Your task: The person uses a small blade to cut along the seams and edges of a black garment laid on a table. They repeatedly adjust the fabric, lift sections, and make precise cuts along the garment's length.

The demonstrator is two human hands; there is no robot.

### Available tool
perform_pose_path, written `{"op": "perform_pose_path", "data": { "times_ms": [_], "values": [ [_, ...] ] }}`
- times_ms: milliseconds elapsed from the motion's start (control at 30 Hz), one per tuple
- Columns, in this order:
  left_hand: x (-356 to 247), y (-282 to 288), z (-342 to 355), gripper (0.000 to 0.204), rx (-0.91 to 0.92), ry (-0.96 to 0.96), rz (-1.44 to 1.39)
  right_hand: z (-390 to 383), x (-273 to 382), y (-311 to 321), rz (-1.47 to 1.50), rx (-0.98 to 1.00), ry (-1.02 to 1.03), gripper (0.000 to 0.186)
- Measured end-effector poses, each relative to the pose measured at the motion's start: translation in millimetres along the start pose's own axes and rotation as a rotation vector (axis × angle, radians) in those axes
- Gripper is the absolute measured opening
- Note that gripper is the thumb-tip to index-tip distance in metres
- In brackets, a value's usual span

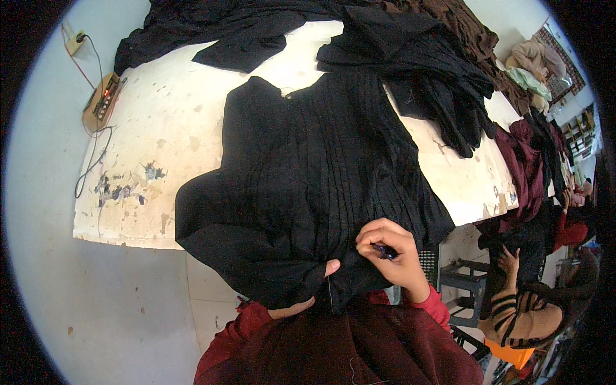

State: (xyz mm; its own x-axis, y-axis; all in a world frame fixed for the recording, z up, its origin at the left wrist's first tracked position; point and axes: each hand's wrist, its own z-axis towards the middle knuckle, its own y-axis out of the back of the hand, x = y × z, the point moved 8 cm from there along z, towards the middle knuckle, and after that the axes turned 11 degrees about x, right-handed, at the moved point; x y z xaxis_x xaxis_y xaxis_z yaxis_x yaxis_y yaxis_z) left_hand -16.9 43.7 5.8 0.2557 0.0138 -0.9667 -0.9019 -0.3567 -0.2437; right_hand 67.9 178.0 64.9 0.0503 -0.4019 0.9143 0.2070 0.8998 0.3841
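Observation:
A black pleated garment lies over the front of the pale worktable and hangs past its edge toward me. My left hand is mostly beneath the cloth, its thumb pressed on top as it holds the lower part; a loose pale thread hangs beside it. My right hand rests over the pleats a little higher and to the right, its fingers closed round a small dark tool, whose type I cannot make out.
The stained worktable carries black cloth heaps, a power strip with cords, and maroon garments. At right are a dark plastic stool, an orange container and a co-worker's striped sleeve.

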Motion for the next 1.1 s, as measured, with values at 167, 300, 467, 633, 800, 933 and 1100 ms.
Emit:
{"op": "perform_pose_path", "data": {
  "times_ms": [167, 300, 467, 633, 800, 933, 1100],
  "values": [
    [0, -3, 1, 0.063, -0.016, 0.046, -0.189, 10, 16, 30, -0.352, -0.289, 0.059, 0.034],
    [25, 11, -9, 0.072, -0.265, 0.024, 0.369, 25, 4, 40, -0.723, -0.136, -0.091, 0.048],
    [8, 10, -17, 0.069, -0.305, 0.104, 0.669, 18, -33, 69, -0.709, -0.188, -0.426, 0.057],
    [11, 12, -19, 0.066, -0.303, 0.099, 0.669, 17, -42, 74, -0.405, -0.248, -0.44, 0.059],
    [27, 14, -23, 0.07, -0.343, 0.101, 0.675, 16, -44, 75, -0.396, -0.274, -0.512, 0.057],
    [25, 13, -24, 0.073, -0.346, 0.085, 0.788, 13, -43, 74, -0.506, -0.288, -0.505, 0.056],
    [21, 12, -22, 0.072, -0.311, 0.012, 0.721, 10, -47, 76, -0.567, -0.322, -0.442, 0.055]
  ]
}}
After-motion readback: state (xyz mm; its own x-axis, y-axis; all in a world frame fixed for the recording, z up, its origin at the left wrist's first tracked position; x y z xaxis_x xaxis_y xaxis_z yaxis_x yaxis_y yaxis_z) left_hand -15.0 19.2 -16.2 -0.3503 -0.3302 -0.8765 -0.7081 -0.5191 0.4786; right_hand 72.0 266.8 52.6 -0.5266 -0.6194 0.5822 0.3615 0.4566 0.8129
